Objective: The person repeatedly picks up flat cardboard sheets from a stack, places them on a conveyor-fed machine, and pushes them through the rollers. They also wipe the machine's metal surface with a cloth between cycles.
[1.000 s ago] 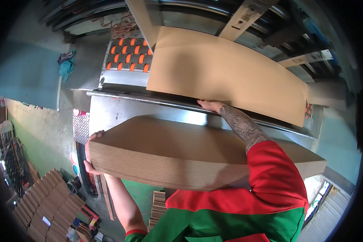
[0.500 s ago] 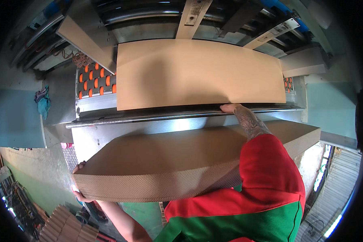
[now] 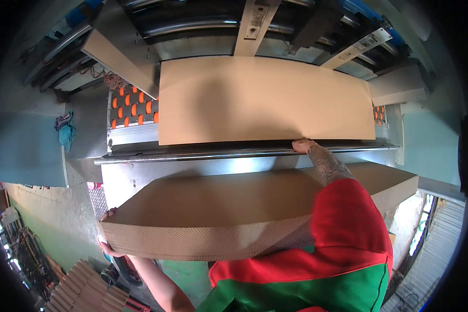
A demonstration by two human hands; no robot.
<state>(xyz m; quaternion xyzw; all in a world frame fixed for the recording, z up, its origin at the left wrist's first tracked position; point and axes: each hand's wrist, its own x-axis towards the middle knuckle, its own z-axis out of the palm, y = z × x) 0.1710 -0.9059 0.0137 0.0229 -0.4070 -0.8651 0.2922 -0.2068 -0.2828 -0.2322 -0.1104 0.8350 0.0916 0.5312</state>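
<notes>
Already one cardboard sheet (image 3: 265,99) lies on the far feed table (image 3: 244,156); the right hand (image 3: 302,145) rests flat-fingered on its near edge. Left hand (image 3: 105,242) grips the near stack (image 3: 218,218), not yet loaded.

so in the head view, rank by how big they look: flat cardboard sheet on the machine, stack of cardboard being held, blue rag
1. Flat cardboard sheet and stack of cardboard: look alike; the stack is nearer the camera, so unsure.
2. Blue rag, clearly smallest.
</notes>
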